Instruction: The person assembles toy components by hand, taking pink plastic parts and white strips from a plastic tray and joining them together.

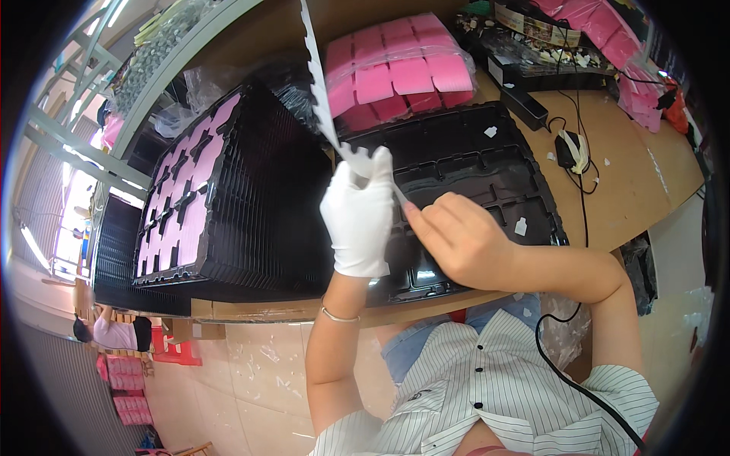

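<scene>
My left hand [356, 220], in a white glove, is closed around a long white strip [318, 83] with a toothed edge. The strip rises from my fingers toward the top of the view. My bare right hand [468, 237] is beside it, its fingers pinched at the tip of a thin white piece [401, 197] next to the glove. Whether that piece belongs to the strip is hidden. Below both hands lies a black plastic tray [456, 163] with moulded compartments. Small white cut-out pieces lie on it, one [521, 226] near my right wrist.
At the left stands a tall stack of black trays [258, 182] with pink sheets [171, 220] on its face. Pink bundles [399, 64] in clear wrap sit behind. A black power adapter [525, 109] and cables lie on the brown table [639, 159]. A person [118, 332] is far left.
</scene>
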Motion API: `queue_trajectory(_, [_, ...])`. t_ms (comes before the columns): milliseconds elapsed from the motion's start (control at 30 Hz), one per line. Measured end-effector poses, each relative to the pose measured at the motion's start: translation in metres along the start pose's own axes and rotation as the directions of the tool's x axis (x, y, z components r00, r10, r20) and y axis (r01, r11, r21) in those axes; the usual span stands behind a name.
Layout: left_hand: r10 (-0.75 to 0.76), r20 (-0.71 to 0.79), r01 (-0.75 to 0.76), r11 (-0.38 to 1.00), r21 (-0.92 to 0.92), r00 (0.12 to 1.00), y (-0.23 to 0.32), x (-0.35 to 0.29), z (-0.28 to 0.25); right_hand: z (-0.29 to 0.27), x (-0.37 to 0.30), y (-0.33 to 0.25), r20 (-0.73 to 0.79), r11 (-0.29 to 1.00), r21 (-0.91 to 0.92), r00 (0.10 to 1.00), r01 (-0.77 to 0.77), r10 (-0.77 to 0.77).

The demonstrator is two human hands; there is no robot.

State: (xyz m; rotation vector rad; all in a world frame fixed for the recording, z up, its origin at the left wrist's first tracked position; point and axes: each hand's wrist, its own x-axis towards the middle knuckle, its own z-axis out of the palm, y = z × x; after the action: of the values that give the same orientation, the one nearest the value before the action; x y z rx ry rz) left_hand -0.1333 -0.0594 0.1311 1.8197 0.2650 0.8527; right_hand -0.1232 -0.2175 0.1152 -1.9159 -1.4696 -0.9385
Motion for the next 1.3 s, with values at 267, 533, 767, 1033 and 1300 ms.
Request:
queue_trajectory(267, [-0.093, -0.195, 0.032, 0.955, -0.294, 0.976, -0.014, 0.019, -0.043, 0.073, 0.036, 0.075, 0.051, 0.992, -0.122, 0.999, 0.021, -0.015])
queue_trajectory(533, [-0.045, -0.232, -0.021, 0.962, -0.273, 0.972, -0.018, -0.010, -0.059, 0.150, 0.036, 0.152, 0.367, 0.956, 0.054, 0.885, 0.287, -0.286])
queue_trajectory(767, [-0.110, -0.106, 0.077, 0.958, -0.278, 0.988, -0.034, -0.021, -0.067, 0.151, 0.046, 0.159, 0.451, 0.959, 0.263, 0.865, 0.107, -0.220])
queue_trajectory(1033, [0.140, 0.167, -0.180, 0.949, 0.257, 0.976, -0.065, -0.027, -0.083, 0.046, 0.037, 0.143, 0.443, 0.135, 0.688, 0.560, -0.713, 0.700])
queue_trajectory(1300, [-0.267, 0.330, 0.315, 0.944, -0.100, 0.905, -0.078, -0.071, -0.085, -0.187, -0.279, 0.114, 0.038, 0.004, 0.541, 0.028, -0.841, 0.999])
